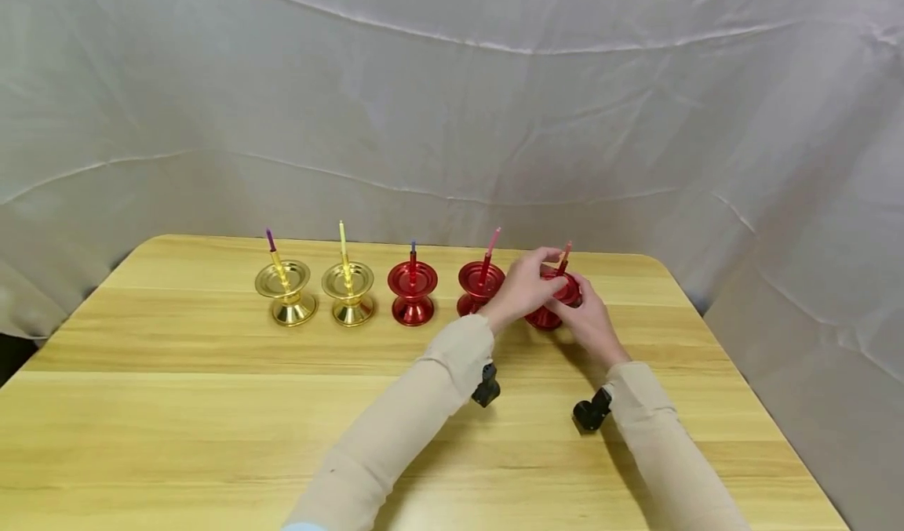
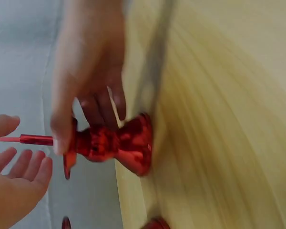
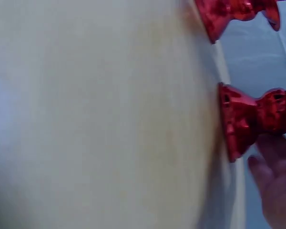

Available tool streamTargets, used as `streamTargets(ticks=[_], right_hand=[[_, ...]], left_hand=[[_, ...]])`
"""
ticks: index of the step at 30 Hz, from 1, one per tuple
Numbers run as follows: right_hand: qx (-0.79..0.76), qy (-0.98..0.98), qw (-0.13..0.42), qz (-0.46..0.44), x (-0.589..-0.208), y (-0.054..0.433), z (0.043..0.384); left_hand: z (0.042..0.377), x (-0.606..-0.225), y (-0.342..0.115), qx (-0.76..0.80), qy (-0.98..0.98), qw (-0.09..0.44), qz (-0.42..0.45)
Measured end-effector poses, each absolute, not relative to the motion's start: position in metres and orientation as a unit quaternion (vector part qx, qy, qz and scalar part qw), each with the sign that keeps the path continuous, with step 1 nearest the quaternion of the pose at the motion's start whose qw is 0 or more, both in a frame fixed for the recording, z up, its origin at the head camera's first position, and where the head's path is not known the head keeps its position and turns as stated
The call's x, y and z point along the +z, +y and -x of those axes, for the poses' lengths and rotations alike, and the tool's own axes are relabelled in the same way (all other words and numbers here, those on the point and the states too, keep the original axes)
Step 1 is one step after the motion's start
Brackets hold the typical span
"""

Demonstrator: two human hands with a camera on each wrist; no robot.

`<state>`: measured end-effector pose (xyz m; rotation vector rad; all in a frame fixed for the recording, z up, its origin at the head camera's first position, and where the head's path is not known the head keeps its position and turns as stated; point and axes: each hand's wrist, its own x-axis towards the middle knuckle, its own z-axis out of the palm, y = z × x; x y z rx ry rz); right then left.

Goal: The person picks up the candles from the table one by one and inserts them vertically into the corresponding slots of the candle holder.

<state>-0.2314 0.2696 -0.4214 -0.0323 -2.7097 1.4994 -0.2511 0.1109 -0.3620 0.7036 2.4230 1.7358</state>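
Note:
At the right end of a row stands a red metallic candle holder [image 1: 544, 319] with a thin pinkish candle [image 1: 567, 252] upright in its socket. My right hand [image 1: 592, 323] grips this holder from the right. In the left wrist view its thumb lies on the dish, and its fingers are behind the stem. My left hand [image 1: 526, 284] is on the other side, thumb and fingers spread around the candle's upper end with gaps showing in the left wrist view. The right wrist view shows the holder's base [image 3: 236, 121] and some right-hand fingers [image 3: 276, 162] beneath the stem.
Left of the hands, another red holder [image 1: 472, 303] carries a pink candle, and a third red one [image 1: 413, 311] a blue candle. Two gold holders [image 1: 353, 311] farther left bear yellow and purple candles. A pale cloth [image 1: 452, 123] hangs behind the wooden table [image 1: 212, 437].

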Motion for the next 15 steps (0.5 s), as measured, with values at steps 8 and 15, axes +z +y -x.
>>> streamTargets(ticks=[8, 15], right_hand=[[0.461, -0.888, -0.003, 0.011, -0.412, 0.274, 0.230], [0.483, -0.875, -0.013, 0.004, -0.406, 0.276, 0.221]], left_hand=[[0.243, -0.370, 0.091, 0.504, 0.824, 0.056, -0.253], [0.218, -0.368, 0.063, 0.448, 0.844, 0.060, -0.289]])
